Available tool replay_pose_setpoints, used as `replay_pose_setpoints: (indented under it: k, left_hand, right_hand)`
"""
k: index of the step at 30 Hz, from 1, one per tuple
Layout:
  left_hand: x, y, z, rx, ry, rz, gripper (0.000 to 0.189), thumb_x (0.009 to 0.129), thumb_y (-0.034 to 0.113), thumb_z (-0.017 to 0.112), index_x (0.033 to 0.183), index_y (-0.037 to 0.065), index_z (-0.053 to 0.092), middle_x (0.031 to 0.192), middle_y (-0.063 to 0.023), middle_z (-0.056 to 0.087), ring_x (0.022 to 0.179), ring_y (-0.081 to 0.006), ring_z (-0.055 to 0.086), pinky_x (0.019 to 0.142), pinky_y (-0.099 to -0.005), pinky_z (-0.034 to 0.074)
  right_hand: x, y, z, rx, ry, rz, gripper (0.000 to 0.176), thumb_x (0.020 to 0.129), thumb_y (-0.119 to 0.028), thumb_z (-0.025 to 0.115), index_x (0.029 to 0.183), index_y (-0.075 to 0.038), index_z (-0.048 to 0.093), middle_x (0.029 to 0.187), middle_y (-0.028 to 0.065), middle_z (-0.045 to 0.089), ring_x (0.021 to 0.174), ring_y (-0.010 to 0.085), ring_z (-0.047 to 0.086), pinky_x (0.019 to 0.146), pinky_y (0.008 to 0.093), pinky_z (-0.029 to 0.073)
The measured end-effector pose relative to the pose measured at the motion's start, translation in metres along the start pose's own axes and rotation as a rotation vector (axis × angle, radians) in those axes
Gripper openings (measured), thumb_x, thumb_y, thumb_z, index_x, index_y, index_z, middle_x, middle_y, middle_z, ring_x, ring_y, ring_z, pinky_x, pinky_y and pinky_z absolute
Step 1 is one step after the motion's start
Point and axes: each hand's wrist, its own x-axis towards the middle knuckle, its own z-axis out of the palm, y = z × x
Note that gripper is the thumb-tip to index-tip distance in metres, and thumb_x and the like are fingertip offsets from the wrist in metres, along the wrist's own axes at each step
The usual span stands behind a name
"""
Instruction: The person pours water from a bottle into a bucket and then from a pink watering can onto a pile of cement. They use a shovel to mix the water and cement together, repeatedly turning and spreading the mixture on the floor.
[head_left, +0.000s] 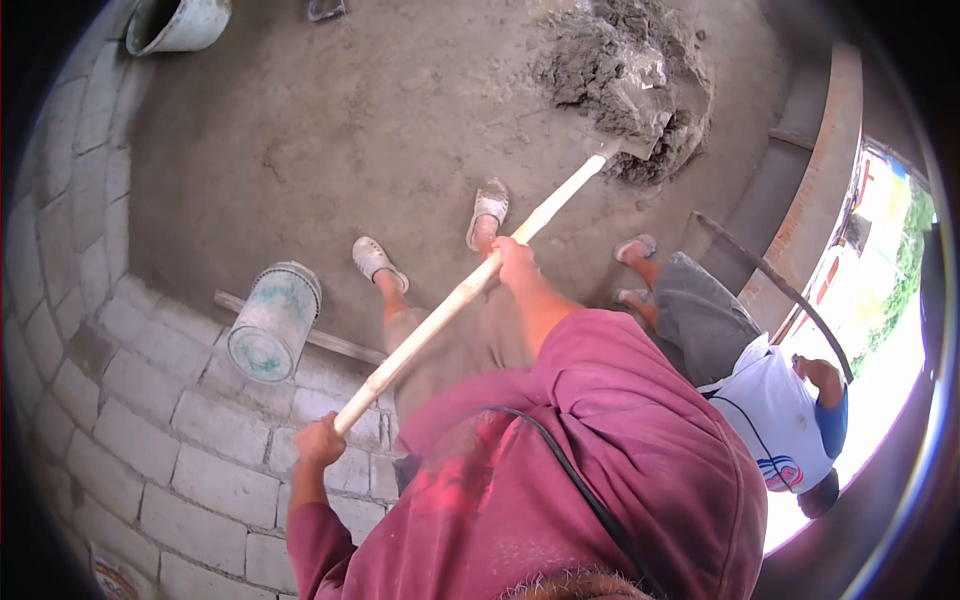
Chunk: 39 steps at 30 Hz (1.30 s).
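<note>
A shovel with a long pale wooden handle (432, 325) runs diagonally across my body. My left hand (320, 441) is wrapped round its rear end, low at the left. Farther up the handle, my right hand (515, 261) is closed round it. The shovel's blade (640, 145) is at the near edge of a heap of wet grey mortar (640, 70), partly covered by it.
Beside the block wall (220, 480) a grey-green bucket (276, 320) lies near a wooden strip (345, 347). Another bucket (185, 28) is at the upper left. On my right stands a co-worker in a white shirt (770, 420), with a dark curved pole (790, 290) alongside.
</note>
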Motion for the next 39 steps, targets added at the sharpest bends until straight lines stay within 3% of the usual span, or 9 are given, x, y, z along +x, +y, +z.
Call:
replay_pose_setpoints:
  k: [5,8,13,16,20,24,29,34,39]
  left_hand:
    - [0.014,0.025,-0.027,-0.53,-0.524,0.031,0.04,0.069,0.014,0.079,0.106,0.003,0.069,0.08,-0.0142,0.071,0.062,-0.0233,0.066,0.06,-0.0386,0.053]
    - [0.023,0.02,-0.027,-0.866,-0.823,0.332,0.032,0.071,0.011,0.078,0.099,0.0,0.067,0.072,-0.0088,0.066,0.056,-0.0155,0.061,0.053,-0.0326,0.049]
    - [0.014,0.003,-0.055,-1.172,-1.147,0.477,0.024,0.075,0.003,0.075,0.095,-0.001,0.061,0.073,-0.0075,0.063,0.056,-0.0163,0.061,0.051,-0.0333,0.049]
    - [-0.003,-0.042,-0.067,-0.943,-0.849,0.398,0.033,0.072,0.004,0.08,0.098,0.001,0.06,0.075,-0.011,0.066,0.06,-0.017,0.065,0.051,-0.0338,0.05]
    - [-0.04,-0.127,-0.034,-0.358,0.014,0.414,0.048,0.066,0.011,0.084,0.108,0.001,0.061,0.084,-0.0178,0.07,0.075,-0.0362,0.069,0.068,-0.046,0.055]
    - [-0.108,-0.174,-0.032,-0.067,0.128,-0.024,0.041,0.07,0.016,0.079,0.105,0.006,0.062,0.091,-0.0227,0.071,0.09,-0.0446,0.067,0.077,-0.052,0.054]
    - [-0.216,-0.198,-0.015,0.12,0.335,-0.3,0.031,0.071,0.007,0.075,0.099,0.008,0.061,0.083,-0.018,0.069,0.082,-0.0421,0.067,0.072,-0.0527,0.053]
    - [-0.265,-0.133,-0.03,0.148,0.318,-0.485,0.03,0.07,0.002,0.073,0.098,0.007,0.063,0.084,-0.0177,0.07,0.082,-0.0425,0.067,0.073,-0.0514,0.053]
    - [-0.106,0.044,-0.055,0.056,0.36,-0.436,0.031,0.078,0.005,0.068,0.109,0.008,0.069,0.09,-0.0181,0.072,0.086,-0.0388,0.07,0.074,-0.0494,0.055]
  right_hand:
    - [0.043,-0.015,-0.029,-0.317,0.209,-0.165,0.036,0.065,-0.014,0.077,0.092,0.01,0.07,0.088,0.0208,0.071,0.073,0.0304,0.07,0.065,0.0412,0.056]
    - [0.034,-0.047,-0.036,-0.507,0.301,-0.261,0.036,0.064,-0.014,0.077,0.091,0.01,0.07,0.089,0.021,0.072,0.074,0.0314,0.071,0.064,0.0401,0.057]
    - [-0.039,-0.101,-0.024,-0.491,0.317,-0.334,0.034,0.064,-0.012,0.076,0.089,0.01,0.069,0.086,0.0195,0.07,0.073,0.0318,0.071,0.064,0.0419,0.058]
    - [-0.045,-0.063,-0.013,-0.187,0.141,-0.329,0.028,0.066,-0.009,0.075,0.087,0.006,0.065,0.081,0.0168,0.065,0.068,0.0333,0.067,0.063,0.0461,0.058]
    - [-0.068,0.013,0.027,0.327,-0.164,-0.108,0.022,0.073,-0.003,0.066,0.092,0.001,0.058,0.08,0.0156,0.059,0.068,0.0356,0.062,0.061,0.052,0.055]
    - [-0.115,0.068,0.103,0.658,-0.363,0.334,0.019,0.082,-0.012,0.065,0.082,-0.013,0.046,0.069,0.0081,0.045,0.056,0.0253,0.052,0.052,0.043,0.047]
    - [-0.148,0.169,0.186,0.367,-0.593,0.571,0.019,0.08,-0.019,0.067,0.079,-0.005,0.053,0.066,0.0182,0.056,0.065,0.0369,0.06,0.07,0.0578,0.052]
    - [-0.193,0.151,0.177,0.479,-0.611,0.754,0.015,0.08,-0.009,0.065,0.079,-0.009,0.05,0.065,0.0086,0.05,0.058,0.0287,0.056,0.06,0.0479,0.054]
    - [-0.001,-0.024,0.107,0.472,-0.584,0.526,0.018,0.077,-0.012,0.063,0.068,-0.005,0.049,0.063,0.0164,0.047,0.056,0.036,0.053,0.057,0.0508,0.051]
